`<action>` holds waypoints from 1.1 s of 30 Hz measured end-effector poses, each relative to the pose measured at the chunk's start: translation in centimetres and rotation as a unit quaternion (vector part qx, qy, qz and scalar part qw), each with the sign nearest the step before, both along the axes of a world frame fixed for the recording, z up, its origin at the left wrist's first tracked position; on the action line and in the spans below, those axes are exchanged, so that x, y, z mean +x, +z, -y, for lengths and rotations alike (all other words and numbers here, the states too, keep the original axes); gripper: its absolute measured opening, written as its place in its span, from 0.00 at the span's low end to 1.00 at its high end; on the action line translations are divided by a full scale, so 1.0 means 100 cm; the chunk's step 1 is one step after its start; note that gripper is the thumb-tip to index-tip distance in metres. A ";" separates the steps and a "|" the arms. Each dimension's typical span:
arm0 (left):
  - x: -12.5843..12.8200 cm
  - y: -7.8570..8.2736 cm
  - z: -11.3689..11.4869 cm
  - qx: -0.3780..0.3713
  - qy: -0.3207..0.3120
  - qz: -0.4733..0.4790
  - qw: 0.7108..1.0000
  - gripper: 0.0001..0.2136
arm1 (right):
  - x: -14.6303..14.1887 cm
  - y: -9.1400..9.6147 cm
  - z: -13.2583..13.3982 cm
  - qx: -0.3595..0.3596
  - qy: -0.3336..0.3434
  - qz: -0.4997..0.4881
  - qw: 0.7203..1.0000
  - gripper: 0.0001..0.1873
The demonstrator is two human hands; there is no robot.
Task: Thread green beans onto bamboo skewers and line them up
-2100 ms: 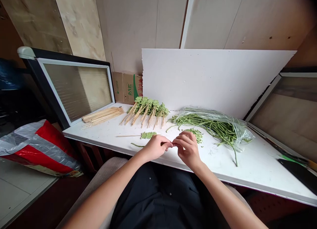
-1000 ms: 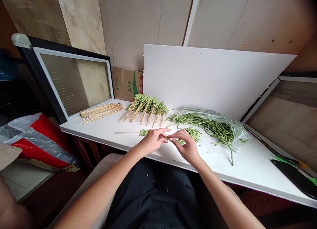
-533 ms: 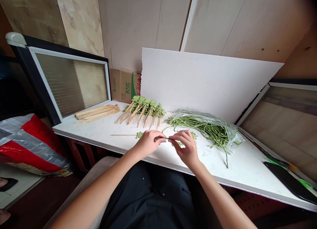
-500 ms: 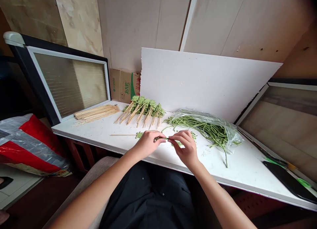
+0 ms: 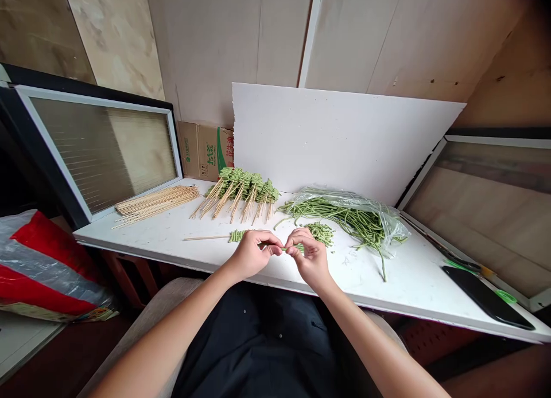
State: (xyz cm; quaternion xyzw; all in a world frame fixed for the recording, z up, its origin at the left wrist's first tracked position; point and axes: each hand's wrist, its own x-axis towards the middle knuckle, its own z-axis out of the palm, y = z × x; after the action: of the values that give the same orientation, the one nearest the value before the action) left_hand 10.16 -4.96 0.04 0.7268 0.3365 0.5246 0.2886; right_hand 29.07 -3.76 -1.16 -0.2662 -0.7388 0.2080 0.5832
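Observation:
My left hand [image 5: 252,252] and my right hand [image 5: 306,257] meet fingertip to fingertip over the front of the white table [image 5: 413,283]. Both pinch one thin green long bean [image 5: 284,249] that runs between them. Just behind my left hand lies a wooden skewer with coiled bean on it [image 5: 235,235]. A small heap of coiled bean pieces [image 5: 321,232] sits behind my right hand. Further back is a clear plastic bag of loose long beans [image 5: 348,214].
A pile of finished bean skewers [image 5: 239,191] and a bundle of bare wooden skewers [image 5: 155,203] lie at the back left. A white board [image 5: 344,140] leans behind the table. A black phone [image 5: 488,297] lies at the right; a red-and-clear bag [image 5: 38,266] sits left.
My hands have drawn closer together on the bean, and the fingers curl tighter. The view has shifted right, so everything sits further left in the picture.

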 end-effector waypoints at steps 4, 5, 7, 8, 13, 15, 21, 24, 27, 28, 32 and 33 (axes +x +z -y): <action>-0.005 -0.006 -0.009 -0.026 -0.021 0.023 0.999 0.06 | 0.006 -0.003 -0.009 -0.096 0.053 -0.030 0.993 0.17; -0.007 -0.007 -0.012 -0.038 -0.022 0.029 0.999 0.07 | 0.009 -0.002 -0.012 -0.113 0.059 -0.032 0.991 0.18; -0.013 -0.011 -0.020 -0.066 -0.019 0.043 0.997 0.10 | 0.019 0.000 -0.020 -0.112 0.040 -0.021 0.993 0.17; -0.016 -0.013 -0.024 -0.079 -0.013 0.049 0.996 0.12 | 0.025 0.000 -0.026 -0.098 0.014 -0.006 0.995 0.16; -0.030 -0.024 -0.040 -0.091 0.032 0.024 0.995 0.16 | 0.053 -0.021 -0.062 -0.068 -0.161 0.144 0.974 0.18; -0.032 -0.027 -0.043 -0.099 0.032 0.006 0.995 0.15 | 0.060 -0.037 -0.075 -0.074 -0.204 0.189 0.958 0.20; -0.028 -0.027 -0.040 -0.123 0.015 -0.029 0.992 0.15 | 0.067 -0.067 -0.087 -0.076 -0.243 0.247 0.935 0.18; -0.026 -0.023 -0.035 -0.102 0.010 -0.058 0.993 0.14 | 0.067 -0.067 -0.086 -0.071 -0.231 0.277 0.930 0.16; -0.025 -0.019 -0.032 -0.072 0.017 -0.076 0.994 0.13 | 0.070 -0.060 -0.088 -0.076 -0.234 0.274 0.930 0.19; -0.025 -0.019 -0.031 -0.069 0.020 -0.071 0.995 0.13 | 0.071 -0.056 -0.088 -0.083 -0.232 0.263 0.933 0.21; -0.023 -0.017 -0.031 -0.086 0.032 -0.030 0.995 0.14 | 0.069 -0.035 -0.083 -0.116 -0.194 0.178 0.958 0.29; -0.022 -0.017 -0.030 -0.086 0.037 -0.025 0.995 0.14 | 0.066 -0.028 -0.078 -0.125 -0.170 0.152 0.966 0.30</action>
State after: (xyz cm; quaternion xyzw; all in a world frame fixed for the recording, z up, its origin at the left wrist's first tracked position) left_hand 7.99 -1.92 -1.67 0.6991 0.4143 0.4855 0.3223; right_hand 35.70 4.01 -4.01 -0.4875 -0.7305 0.1535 0.4530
